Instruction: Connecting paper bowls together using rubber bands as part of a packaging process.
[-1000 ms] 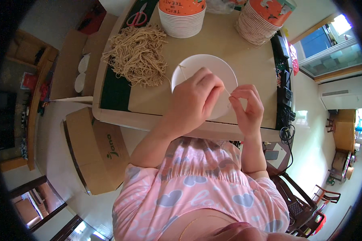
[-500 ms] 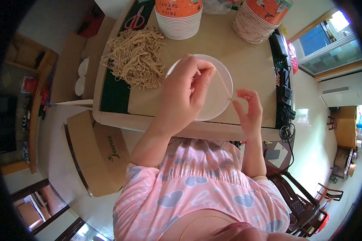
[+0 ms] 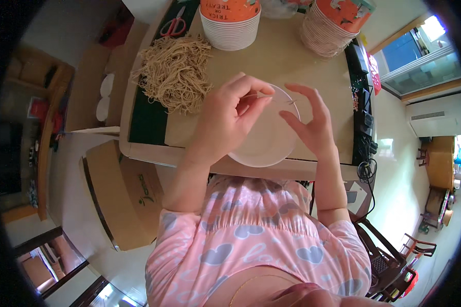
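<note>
A thin beige cord (image 3: 279,94) is pinched in my closed left hand (image 3: 233,115). It runs right to a small knot at the rim of a white paper bucket (image 3: 264,153); whether it passes through the wall I cannot tell. The bucket is seen from its open top, partly behind my left hand. To the right of the knot, my right hand (image 3: 315,120) is open, thumb and fingers apart around the knot without gripping it. A loose heap of beige cords (image 3: 174,74) lies on the table, left of my left hand.
Behind stand two stacks of orange-and-white paper buckets, one left (image 3: 230,28) and one right (image 3: 329,30) with cords about its rims. Red-handled scissors (image 3: 175,25) lie beyond the heap. Black power adapters (image 3: 364,120) line the right edge. A cardboard box (image 3: 123,194) is on the floor.
My right hand has moved up and left to the knot. The bucket has come nearer to me, its knot now higher in view. My left hand keeps its pinch on the cord.
</note>
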Tool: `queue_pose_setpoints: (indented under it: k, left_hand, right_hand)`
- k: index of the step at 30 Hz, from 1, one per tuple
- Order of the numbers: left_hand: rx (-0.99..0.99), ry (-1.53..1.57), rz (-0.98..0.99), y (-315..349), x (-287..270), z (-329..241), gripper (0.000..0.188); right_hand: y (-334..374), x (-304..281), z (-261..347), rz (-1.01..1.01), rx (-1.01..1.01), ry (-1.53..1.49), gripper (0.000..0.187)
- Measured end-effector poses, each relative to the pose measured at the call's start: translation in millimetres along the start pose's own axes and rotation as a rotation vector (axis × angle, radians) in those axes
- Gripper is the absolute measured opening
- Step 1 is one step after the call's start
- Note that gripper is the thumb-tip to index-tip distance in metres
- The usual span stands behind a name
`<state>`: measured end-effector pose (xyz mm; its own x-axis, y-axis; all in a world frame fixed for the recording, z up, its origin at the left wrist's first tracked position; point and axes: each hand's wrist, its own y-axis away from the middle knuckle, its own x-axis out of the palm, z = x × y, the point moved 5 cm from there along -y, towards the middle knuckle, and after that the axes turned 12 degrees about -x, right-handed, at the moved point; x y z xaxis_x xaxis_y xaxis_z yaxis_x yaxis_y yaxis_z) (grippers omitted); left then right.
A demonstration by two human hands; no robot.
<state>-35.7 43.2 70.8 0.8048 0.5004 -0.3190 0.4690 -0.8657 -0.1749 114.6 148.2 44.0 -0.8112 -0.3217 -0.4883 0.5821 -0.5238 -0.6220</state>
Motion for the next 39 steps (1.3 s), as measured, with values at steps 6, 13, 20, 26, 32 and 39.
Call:
queue_pose_setpoints:
  k: [6, 13, 20, 26, 32, 39]
  left_hand:
    - [-0.099, 0.180, 0.012, -3.6, -13.5, 0.8, 0.017]
    - [-0.038, 0.368, 0.075, -0.5, -15.3, 3.8, 0.024]
    - [-0.069, -0.328, -0.208, -15.8, -27.1, 57.9, 0.025]
    - [-0.383, 0.062, 0.080, -39.5, -13.5, 124.0, 0.020]
    - [-0.568, 0.403, 0.188, -20.3, 15.7, 188.2, 0.016]
    - [-0.413, 0.340, 0.138, -9.0, 20.9, 176.4, 0.013]
  right_hand:
    - [-13.5, 16.4, -27.9, 0.142, 0.202, -0.212, 0.014]
    - [-20.0, 23.1, -2.1, 0.144, 0.003, -0.331, 0.010]
    - [-19.7, 9.5, -27.9, 0.023, 0.052, -0.100, 0.008]
    - [-11.8, 30.0, -79.0, 0.064, 0.389, -0.281, 0.010]
    - [22.5, 43.0, -118.4, 0.334, 0.600, -0.351, 0.022]
    - [53.8, 47.1, -140.7, 0.342, 0.791, -0.757, 0.045]
